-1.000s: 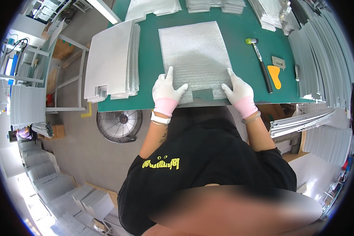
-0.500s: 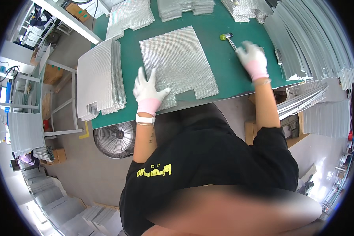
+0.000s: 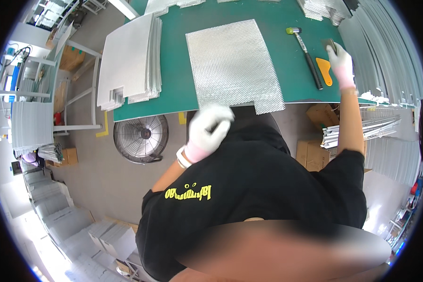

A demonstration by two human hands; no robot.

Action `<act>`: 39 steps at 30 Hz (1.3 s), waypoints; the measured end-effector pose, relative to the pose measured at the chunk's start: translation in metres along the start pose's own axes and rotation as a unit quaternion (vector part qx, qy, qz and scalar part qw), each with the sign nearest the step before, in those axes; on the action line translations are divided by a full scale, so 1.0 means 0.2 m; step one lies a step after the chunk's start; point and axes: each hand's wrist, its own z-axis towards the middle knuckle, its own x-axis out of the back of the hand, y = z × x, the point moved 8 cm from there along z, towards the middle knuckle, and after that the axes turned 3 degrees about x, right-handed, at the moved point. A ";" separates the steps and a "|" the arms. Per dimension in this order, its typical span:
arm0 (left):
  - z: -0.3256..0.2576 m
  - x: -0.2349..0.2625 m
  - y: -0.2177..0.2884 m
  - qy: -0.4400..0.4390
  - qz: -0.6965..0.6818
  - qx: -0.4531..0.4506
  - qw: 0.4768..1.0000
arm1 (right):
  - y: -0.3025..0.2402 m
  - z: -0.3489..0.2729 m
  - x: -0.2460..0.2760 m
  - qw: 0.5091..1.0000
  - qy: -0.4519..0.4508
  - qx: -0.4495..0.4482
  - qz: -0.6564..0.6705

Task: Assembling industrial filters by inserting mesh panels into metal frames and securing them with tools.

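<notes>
My left hand (image 3: 209, 129), in a white and pink glove, is curled at the near left corner of a silver mesh sheet (image 3: 235, 66). It appears closed on that edge, though blur and the hand itself hide the fingertips. The sheet lies flat, its notched near side sticking out past the table's front edge. On the right, my gloved right hand (image 3: 341, 66) pinches a small dark flat piece (image 3: 330, 44) above the green table (image 3: 174, 70). Beside it lie an orange-yellow scraper (image 3: 324, 71) and a hammer (image 3: 308, 58) with a black grip and green-tipped head.
A stack of silver sheets (image 3: 129, 58) stands at the table's left, with more stacks along the far side. Tall translucent sheets (image 3: 385, 51) line the right. Below the table are a round floor fan (image 3: 141, 139) and cardboard boxes (image 3: 312, 155).
My left hand has left the sheet's surface for its near corner and curled. The sheet has shifted toward me, past the edge. My right hand has moved off the hammer and holds the dark piece.
</notes>
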 end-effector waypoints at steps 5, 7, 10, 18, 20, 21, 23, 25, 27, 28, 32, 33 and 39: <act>-0.46 -0.30 -0.63 -0.101 -0.419 0.390 0.814 | -0.82 -0.86 -0.26 0.890 -0.340 0.040 0.300; -0.38 -0.29 -0.72 0.031 -0.425 0.395 0.814 | -0.89 -1.25 -0.53 0.772 -0.477 -0.038 0.418; -0.31 -0.30 -0.73 0.097 -0.428 0.379 0.815 | -0.81 -1.50 -0.86 0.596 -0.406 -0.302 0.623; -0.31 -0.30 -0.75 0.208 -0.395 0.361 0.819 | -0.78 -1.50 -0.98 0.516 -0.314 -0.329 0.726; -0.32 -0.31 -0.78 0.211 -0.389 0.353 0.825 | -0.79 -1.47 -0.98 0.543 -0.306 -0.326 0.711; -0.33 -0.31 -0.79 0.213 -0.382 0.345 0.830 | -0.78 -1.45 -0.97 0.569 -0.297 -0.323 0.695; -0.33 -0.32 -0.73 0.217 -0.371 0.348 0.833 | -0.78 -1.42 -0.97 0.592 -0.296 -0.320 0.677; -0.33 -0.31 -0.73 0.221 -0.360 0.351 0.836 | -0.77 -1.39 -0.96 0.615 -0.295 -0.316 0.659; -0.33 -0.35 -0.75 0.145 -0.354 0.365 0.849 | -0.77 -1.39 -0.96 0.636 -0.347 -0.306 0.617; -0.33 -0.36 -0.76 0.144 -0.354 0.366 0.849 | -0.77 -1.40 -0.96 0.636 -0.346 -0.307 0.617; -0.32 -0.43 -0.78 0.061 -0.350 0.388 0.850 | -0.72 -1.33 -0.87 0.756 -0.187 -0.295 0.554; -0.32 -0.42 -0.79 0.054 -0.322 0.398 0.857 | -0.68 -1.32 -0.83 0.742 -0.096 -0.325 0.579; -0.31 -0.43 -0.75 0.059 -0.379 0.387 0.838 | -0.64 -1.31 -0.83 0.773 -0.143 -0.322 0.527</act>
